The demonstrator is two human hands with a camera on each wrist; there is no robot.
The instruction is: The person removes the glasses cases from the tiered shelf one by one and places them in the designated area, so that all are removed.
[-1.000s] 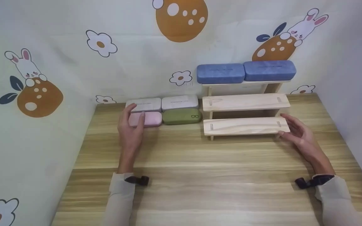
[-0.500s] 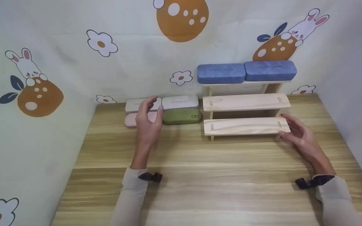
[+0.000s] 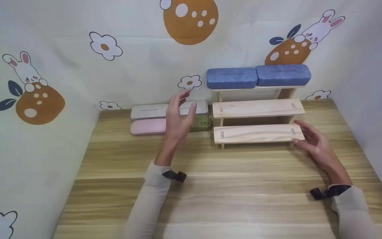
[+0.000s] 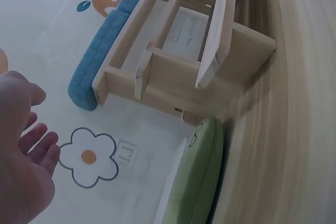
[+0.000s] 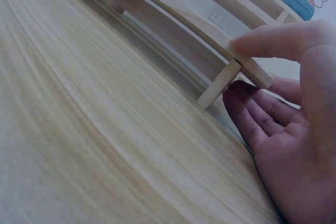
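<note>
My left hand point(image 3: 177, 124) is raised over the glasses cases at the left, fingers loosely bent, holding nothing. It partly covers a green glasses case point(image 3: 201, 122) with a glasses mark, a pink case point(image 3: 148, 126) and a grey-white case point(image 3: 192, 107). In the left wrist view, the green case point(image 4: 197, 177) lies below the hand. My right hand point(image 3: 320, 149) grips the right end of a three-step wooden display rack point(image 3: 259, 133). In the right wrist view, its thumb lies on the lowest board point(image 5: 210, 38) and the fingers reach behind the leg.
Two blue cases point(image 3: 231, 78) sit side by side on the rack's top step. Another grey-white case point(image 3: 148, 111) lies behind the pink one. A patterned wall cover point(image 3: 151, 69) rises behind the wooden table point(image 3: 230, 186) and along both sides.
My left hand has moved rightward from above the pink case to above the green one, uncovering the pink case. My right hand stays at the rack's end.
</note>
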